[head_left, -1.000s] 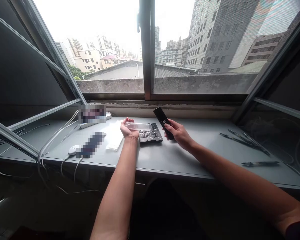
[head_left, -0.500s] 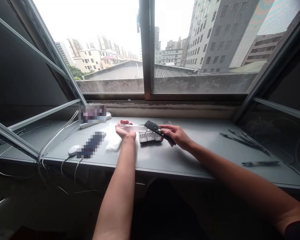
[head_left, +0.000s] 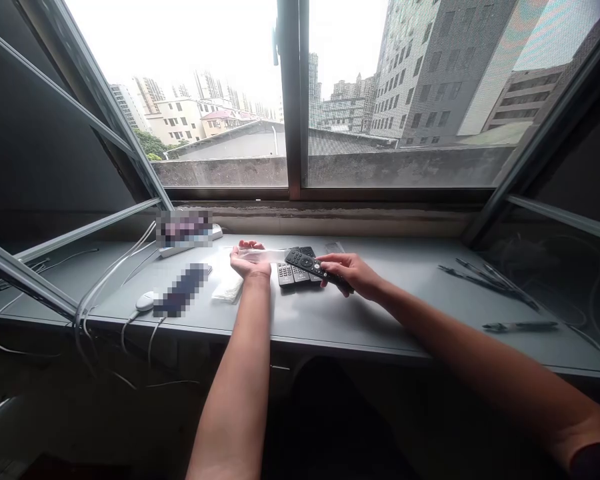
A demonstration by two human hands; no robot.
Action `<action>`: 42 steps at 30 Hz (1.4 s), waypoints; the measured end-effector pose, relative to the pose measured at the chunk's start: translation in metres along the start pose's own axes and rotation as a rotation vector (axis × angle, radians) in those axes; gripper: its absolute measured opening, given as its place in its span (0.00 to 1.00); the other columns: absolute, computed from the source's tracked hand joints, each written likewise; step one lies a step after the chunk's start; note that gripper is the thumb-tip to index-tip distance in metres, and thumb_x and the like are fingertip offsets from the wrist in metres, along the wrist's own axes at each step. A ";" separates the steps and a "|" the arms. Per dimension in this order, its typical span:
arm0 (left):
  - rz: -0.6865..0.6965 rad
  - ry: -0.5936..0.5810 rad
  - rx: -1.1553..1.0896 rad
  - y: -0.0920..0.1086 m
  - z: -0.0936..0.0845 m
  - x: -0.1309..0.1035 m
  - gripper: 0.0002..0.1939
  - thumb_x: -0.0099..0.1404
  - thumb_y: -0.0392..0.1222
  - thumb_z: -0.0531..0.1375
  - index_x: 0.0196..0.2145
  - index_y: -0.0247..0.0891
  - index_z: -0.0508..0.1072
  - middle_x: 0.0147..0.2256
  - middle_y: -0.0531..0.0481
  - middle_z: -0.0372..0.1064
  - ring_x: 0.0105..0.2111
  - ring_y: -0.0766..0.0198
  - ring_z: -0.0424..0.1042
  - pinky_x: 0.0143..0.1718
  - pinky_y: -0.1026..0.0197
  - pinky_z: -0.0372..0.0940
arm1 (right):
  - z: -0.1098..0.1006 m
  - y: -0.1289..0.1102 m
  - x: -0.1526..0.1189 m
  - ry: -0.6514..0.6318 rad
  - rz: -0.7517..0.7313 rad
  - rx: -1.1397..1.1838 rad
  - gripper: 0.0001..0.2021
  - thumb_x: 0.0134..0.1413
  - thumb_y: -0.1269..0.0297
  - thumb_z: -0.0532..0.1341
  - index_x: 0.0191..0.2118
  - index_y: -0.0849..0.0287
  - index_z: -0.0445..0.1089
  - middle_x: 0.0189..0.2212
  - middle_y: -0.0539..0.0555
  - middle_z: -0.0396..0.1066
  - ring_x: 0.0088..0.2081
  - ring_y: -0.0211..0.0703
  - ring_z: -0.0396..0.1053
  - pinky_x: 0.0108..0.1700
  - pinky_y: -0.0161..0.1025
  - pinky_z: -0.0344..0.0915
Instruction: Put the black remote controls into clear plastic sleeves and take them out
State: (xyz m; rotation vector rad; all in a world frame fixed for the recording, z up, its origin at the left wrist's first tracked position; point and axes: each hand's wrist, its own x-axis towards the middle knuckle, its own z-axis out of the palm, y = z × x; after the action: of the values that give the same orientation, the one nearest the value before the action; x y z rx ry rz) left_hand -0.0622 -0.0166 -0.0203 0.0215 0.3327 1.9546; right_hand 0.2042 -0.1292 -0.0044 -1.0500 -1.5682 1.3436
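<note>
A black remote control (head_left: 307, 261) is gripped in my right hand (head_left: 351, 272), with its buttons facing up and its far end pointing left. My left hand (head_left: 251, 259) lies palm up with fingers curled around a clear plastic bag (head_left: 271, 255). The bag's right end meets the tip of the remote; whether the tip is inside cannot be made out. Beneath the held remote, several more black remotes (head_left: 286, 276) sit side by side on the grey desk (head_left: 360, 320), partly covered. A stack of clear plastic bags (head_left: 227, 289) rests just left of my left wrist.
To the left are a blurred-out dark object (head_left: 183, 290), a round white charger (head_left: 145, 301), a power strip (head_left: 193, 241) and loose white cables (head_left: 87, 293). Several pens (head_left: 495, 283) lie on the right, one pen (head_left: 520, 327) nearer the edge. A window stands behind.
The remote in my right hand has tipped lower and shifted slightly left, its end now at the bag's mouth. My left hand has barely moved.
</note>
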 end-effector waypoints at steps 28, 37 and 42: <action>-0.385 -0.562 0.472 -0.033 0.008 -0.040 0.15 0.72 0.36 0.66 0.55 0.35 0.74 0.55 0.34 0.79 0.54 0.49 0.81 0.55 0.49 0.77 | 0.001 0.013 0.009 0.129 -0.064 0.013 0.29 0.66 0.51 0.69 0.66 0.59 0.70 0.37 0.56 0.84 0.21 0.37 0.70 0.20 0.33 0.63; -0.493 -0.614 0.476 -0.035 0.008 -0.047 0.15 0.74 0.41 0.66 0.56 0.37 0.75 0.55 0.34 0.79 0.54 0.47 0.82 0.62 0.41 0.72 | 0.003 0.013 0.008 0.038 -0.076 -0.024 0.27 0.68 0.51 0.67 0.66 0.59 0.70 0.38 0.58 0.84 0.21 0.36 0.70 0.22 0.34 0.65; -0.480 -0.650 0.503 -0.034 0.007 -0.045 0.16 0.74 0.42 0.67 0.56 0.38 0.76 0.56 0.36 0.80 0.55 0.48 0.81 0.60 0.45 0.73 | 0.000 0.019 0.012 0.101 -0.112 0.022 0.32 0.69 0.50 0.66 0.70 0.58 0.62 0.42 0.57 0.81 0.22 0.36 0.71 0.20 0.33 0.61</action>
State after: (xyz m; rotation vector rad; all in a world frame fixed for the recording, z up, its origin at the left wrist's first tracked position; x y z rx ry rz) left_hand -0.0121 -0.0436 -0.0157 0.8097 0.3438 1.2599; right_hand 0.2013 -0.1161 -0.0222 -0.9868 -1.5117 1.2117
